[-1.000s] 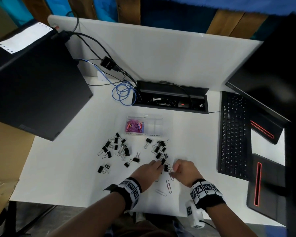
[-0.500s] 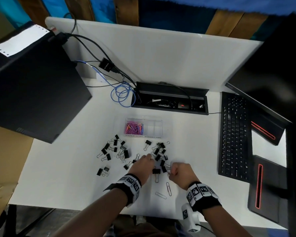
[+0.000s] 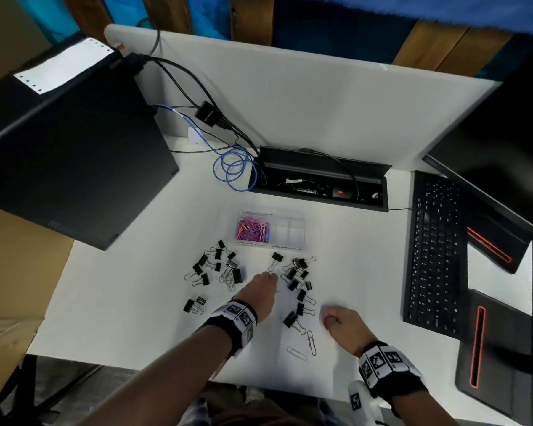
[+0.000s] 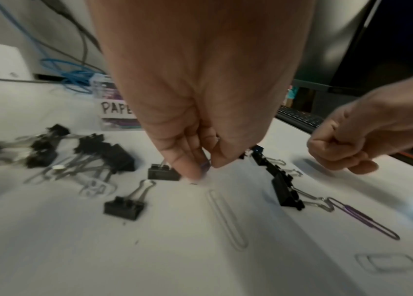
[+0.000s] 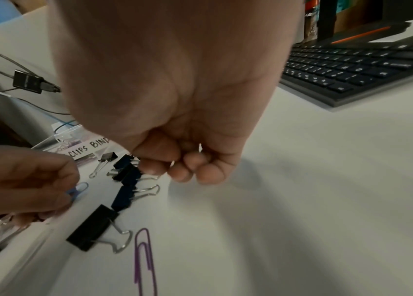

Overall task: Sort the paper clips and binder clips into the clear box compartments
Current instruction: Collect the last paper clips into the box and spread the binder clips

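The clear box [image 3: 290, 233] stands mid-desk, with coloured paper clips [image 3: 253, 230] in its left compartment and bare right cells. Black binder clips lie in a left cluster [image 3: 216, 269] and a right cluster [image 3: 299, 278]. My left hand [image 3: 266, 276] is between them and pinches a blue paper clip [image 5: 76, 192] at its fingertips [image 4: 187, 170], just above the desk. My right hand [image 3: 336, 321] is a closed fist right of the clip row, with thin metal wire [image 5: 199, 147] glinting between its fingers. A purple paper clip [image 3: 312, 342] and a pale one [image 3: 296, 353] lie loose near the front edge.
A black keyboard [image 3: 434, 265] lies to the right, with a monitor above it. A large black computer case [image 3: 68, 155] fills the left. An open cable tray [image 3: 317, 186] and blue cable coil [image 3: 231, 170] sit behind the box. The desk's front edge is close to my wrists.
My left hand has moved left and away from me with the blue clip. My right fist has drawn back to the right, leaving a row of binder clips between the hands.
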